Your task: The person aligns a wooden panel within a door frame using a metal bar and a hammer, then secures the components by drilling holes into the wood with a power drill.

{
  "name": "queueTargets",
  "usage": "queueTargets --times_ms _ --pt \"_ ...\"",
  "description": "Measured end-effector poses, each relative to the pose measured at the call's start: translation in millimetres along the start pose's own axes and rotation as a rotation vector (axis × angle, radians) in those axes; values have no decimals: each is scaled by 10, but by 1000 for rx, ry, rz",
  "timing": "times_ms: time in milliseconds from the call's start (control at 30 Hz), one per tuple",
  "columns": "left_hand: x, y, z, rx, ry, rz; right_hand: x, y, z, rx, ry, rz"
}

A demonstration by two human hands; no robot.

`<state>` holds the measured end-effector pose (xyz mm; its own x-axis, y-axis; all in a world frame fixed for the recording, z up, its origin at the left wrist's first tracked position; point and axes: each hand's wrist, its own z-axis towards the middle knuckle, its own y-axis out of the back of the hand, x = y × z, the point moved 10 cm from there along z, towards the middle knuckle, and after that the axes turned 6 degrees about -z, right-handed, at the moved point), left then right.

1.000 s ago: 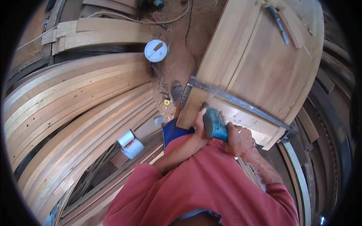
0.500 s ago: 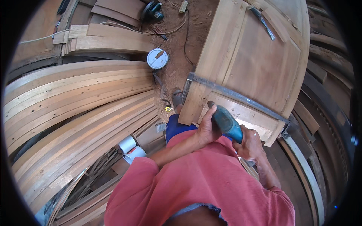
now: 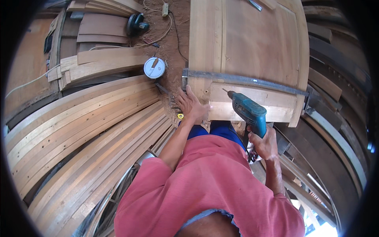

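A teal power drill [image 3: 252, 110] is gripped by its handle in my right hand [image 3: 264, 143]. Its thin bit points up and left, over the near end of a wooden panelled door [image 3: 260, 43]. My left hand [image 3: 191, 104] lies with fingers stretched on the door's near left corner and holds nothing. Just beyond that hand, a long metal bar clamp [image 3: 244, 80] crosses the door, its jaws at both side edges. A small dark hole [image 3: 206, 91] shows in the wood between my left hand and the bit. The bit's tip appears apart from that hole.
Long stacked boards [image 3: 87, 114] fill the left side. Beyond them stand a white lidded bucket [image 3: 154, 68] with a brush-like tool on top and a dark green power tool [image 3: 137, 24]. Cords cross the dirt floor. A yellow tape measure [image 3: 180, 116] lies beside my left forearm. More timber [image 3: 323, 83] lies right.
My left hand has let go of the drill's front and moved left onto the door corner. The drill, now only in my right hand, shows its bit over the door. The view has shifted.
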<state>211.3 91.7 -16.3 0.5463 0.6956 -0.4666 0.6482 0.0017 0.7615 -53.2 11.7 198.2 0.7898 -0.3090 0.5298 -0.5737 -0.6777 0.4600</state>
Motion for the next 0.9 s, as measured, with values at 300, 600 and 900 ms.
queueTargets --times_ms 300,600,900 --pt "222 107 331 -148 -172 -259 -76 -310 -245 -18 68 81" --pt "-256 257 317 -178 -139 -114 -125 -544 -412 10 22 23" --pt "-117 177 456 -236 -305 -198 -184 -685 -517 -23 29 17"
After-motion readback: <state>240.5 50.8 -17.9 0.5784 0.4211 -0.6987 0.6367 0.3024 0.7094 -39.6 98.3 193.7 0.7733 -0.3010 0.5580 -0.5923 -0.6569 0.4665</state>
